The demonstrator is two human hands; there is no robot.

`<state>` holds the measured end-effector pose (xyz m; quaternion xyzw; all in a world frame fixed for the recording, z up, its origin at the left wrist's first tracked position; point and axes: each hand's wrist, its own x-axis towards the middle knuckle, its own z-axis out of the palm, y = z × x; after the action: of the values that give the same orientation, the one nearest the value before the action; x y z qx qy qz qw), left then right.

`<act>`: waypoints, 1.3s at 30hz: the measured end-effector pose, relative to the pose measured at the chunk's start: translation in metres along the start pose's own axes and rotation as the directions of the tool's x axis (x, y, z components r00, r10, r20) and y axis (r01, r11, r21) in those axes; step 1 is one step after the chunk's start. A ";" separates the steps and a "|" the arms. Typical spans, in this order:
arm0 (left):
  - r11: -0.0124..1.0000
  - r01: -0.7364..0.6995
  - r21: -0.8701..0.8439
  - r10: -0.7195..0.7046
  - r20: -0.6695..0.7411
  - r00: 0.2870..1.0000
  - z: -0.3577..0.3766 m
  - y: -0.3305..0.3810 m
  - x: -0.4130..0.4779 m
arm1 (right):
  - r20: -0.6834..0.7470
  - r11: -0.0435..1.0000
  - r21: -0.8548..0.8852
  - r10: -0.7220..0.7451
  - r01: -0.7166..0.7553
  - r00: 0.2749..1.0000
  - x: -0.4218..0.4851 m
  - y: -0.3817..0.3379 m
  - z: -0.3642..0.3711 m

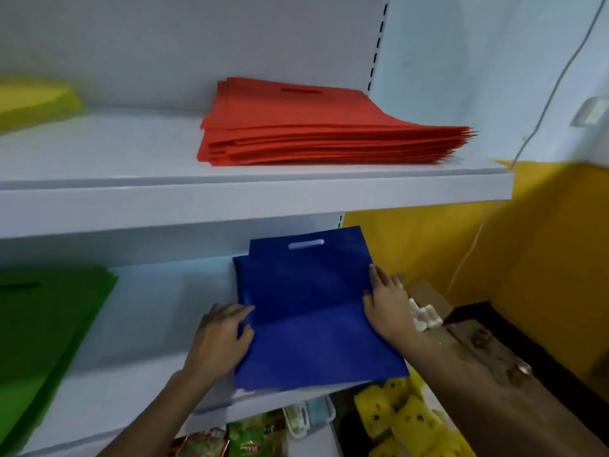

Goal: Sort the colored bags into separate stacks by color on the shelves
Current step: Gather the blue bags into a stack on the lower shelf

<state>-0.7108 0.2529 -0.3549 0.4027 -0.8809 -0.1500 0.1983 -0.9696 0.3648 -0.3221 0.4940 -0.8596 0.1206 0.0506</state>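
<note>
Blue bags [309, 311] lie stacked on the lower white shelf [138, 367], the top one with a cut-out handle at the far end. My left hand [224, 334] grips the stack's left edge, thumb over the top. On the right edge my right hand [385, 305] rests with straight fingers. A thick stack of red bags [316, 127] sits on the upper shelf [131, 206]. Green bags [43, 338] fill the lower shelf's left end. Yellow bags [29, 100] lie at the far left of the upper shelf.
Below the lower shelf are packaged snacks [244, 437] and yellow spotted sponges [412, 420]. A yellow wall [527, 252] and a white cable [540, 103] stand to the right, beside a brown cluttered ledge [478, 341].
</note>
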 end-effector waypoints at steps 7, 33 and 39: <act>0.978 0.070 0.195 -0.071 -0.002 0.997 0.046 -0.032 0.012 | 0.219 0.986 -0.145 -0.053 0.087 0.974 0.034 0.004 0.077; 0.992 0.091 0.086 -0.066 -0.264 0.962 -0.294 0.028 -0.171 | -0.292 0.766 0.236 -0.531 0.598 0.795 -0.109 -0.201 -0.232; 0.991 0.115 0.071 -0.078 -0.392 0.916 -0.382 -0.033 -0.230 | -0.387 0.719 0.266 -0.530 0.642 0.754 -0.123 -0.316 -0.267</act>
<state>-0.3727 0.3690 -0.0862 0.4760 -0.8092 -0.0357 0.3426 -0.6434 0.3838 -0.0404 0.7201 -0.5986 0.3329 0.1115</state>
